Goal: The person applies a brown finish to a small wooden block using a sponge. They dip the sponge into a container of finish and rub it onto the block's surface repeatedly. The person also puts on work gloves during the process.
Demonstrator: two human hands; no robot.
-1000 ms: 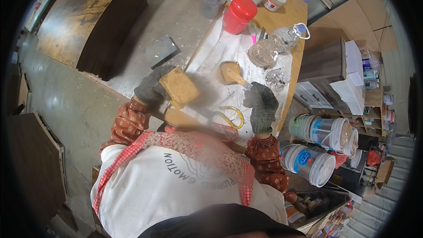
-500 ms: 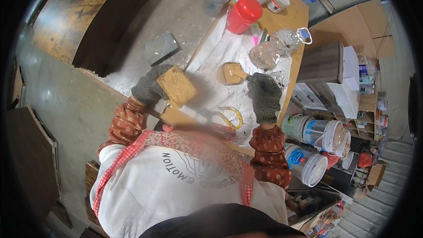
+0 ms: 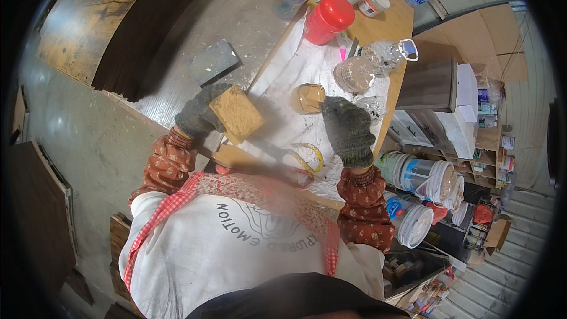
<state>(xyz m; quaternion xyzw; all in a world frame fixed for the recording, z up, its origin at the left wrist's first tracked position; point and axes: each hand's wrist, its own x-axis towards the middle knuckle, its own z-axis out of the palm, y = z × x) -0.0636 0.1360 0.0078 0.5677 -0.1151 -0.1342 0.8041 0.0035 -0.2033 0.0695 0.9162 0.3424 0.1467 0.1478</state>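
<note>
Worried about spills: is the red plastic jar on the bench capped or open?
Capped: the red plastic jar stands upright with its red lid covering the top.

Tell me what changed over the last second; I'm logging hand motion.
The right hand slid forward over the white cloth toward the amber disc. The left hand kept its grip on the tan block. The red jar and buckets stayed put.

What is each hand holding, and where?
Left hand grips a tan block by its left edge. Right hand holds nothing visible, resting palm-down on the white sheet.
</note>
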